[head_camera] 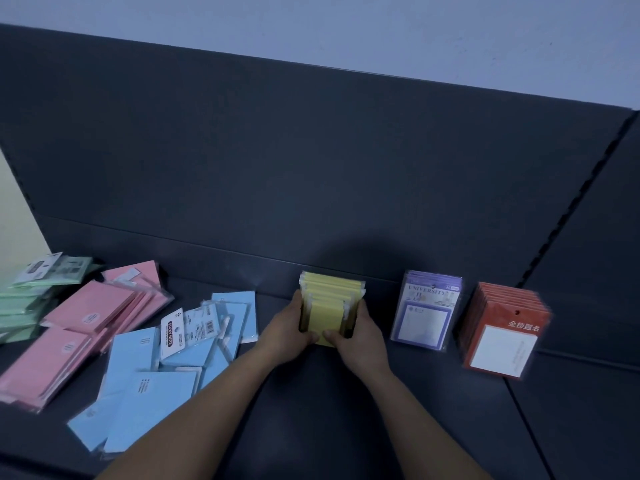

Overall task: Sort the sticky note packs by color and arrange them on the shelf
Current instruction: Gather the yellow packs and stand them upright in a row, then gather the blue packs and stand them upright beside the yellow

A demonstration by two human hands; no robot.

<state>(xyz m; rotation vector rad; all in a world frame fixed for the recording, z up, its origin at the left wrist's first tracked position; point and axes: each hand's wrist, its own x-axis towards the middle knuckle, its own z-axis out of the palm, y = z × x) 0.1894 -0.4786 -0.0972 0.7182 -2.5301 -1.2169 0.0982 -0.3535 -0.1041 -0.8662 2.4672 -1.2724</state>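
Head view is showing a dark shelf [322, 427] carrying six colour groups of sticky note packs. Both hands are clamping the row of yellow packs [330, 296], which is sitting close to the shelf's back panel [311, 150]. The left hand [285, 329] is gripping the row's left side and the right hand [365, 336] is gripping its right side. The fingers are curling round the edges, and both thumbs are pressing on the front pack. The yellow packs are standing one behind another.

To the right, apart from them, a row of purple packs [427, 306] is standing in the same manner. A row of red packs [502, 327] is standing near it, further right.

To the left, blue packs [156, 375] are lying in a loose, overlapping pile. Pink packs [79, 327] are lying in overlapping stacks beside them, and green packs [31, 296] are lying stacked at the far left edge. Clear plastic wrappers [194, 327] are enclosing the packs.
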